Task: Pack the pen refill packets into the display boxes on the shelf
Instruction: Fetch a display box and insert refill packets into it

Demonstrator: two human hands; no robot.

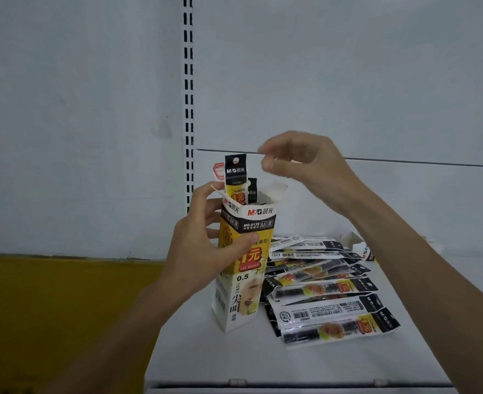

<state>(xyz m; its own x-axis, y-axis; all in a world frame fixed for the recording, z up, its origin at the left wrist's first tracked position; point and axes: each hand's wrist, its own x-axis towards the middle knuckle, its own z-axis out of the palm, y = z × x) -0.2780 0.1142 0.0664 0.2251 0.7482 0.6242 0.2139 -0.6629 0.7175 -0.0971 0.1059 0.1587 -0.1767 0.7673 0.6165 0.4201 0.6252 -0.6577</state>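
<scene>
A tall yellow and white display box (pixel 243 268) stands upright on the white shelf (pixel 263 359), its top flaps open. My left hand (pixel 203 245) grips the box around its upper half. A refill packet (pixel 235 177) with a black header sticks up out of the box, and a second packet (pixel 252 189) shows lower behind it. My right hand (pixel 300 163) hovers above and right of the box opening, fingers loosely curled and holding nothing. Several refill packets (pixel 320 288) lie in a loose pile on the shelf to the right of the box.
A second opened box (pixel 362 245) lies behind the pile at the right. The shelf's back panel carries a slotted upright (pixel 189 109). A yellow surface (pixel 64 308) lies to the left of the shelf. The shelf's front edge (pixel 291 383) runs along the bottom.
</scene>
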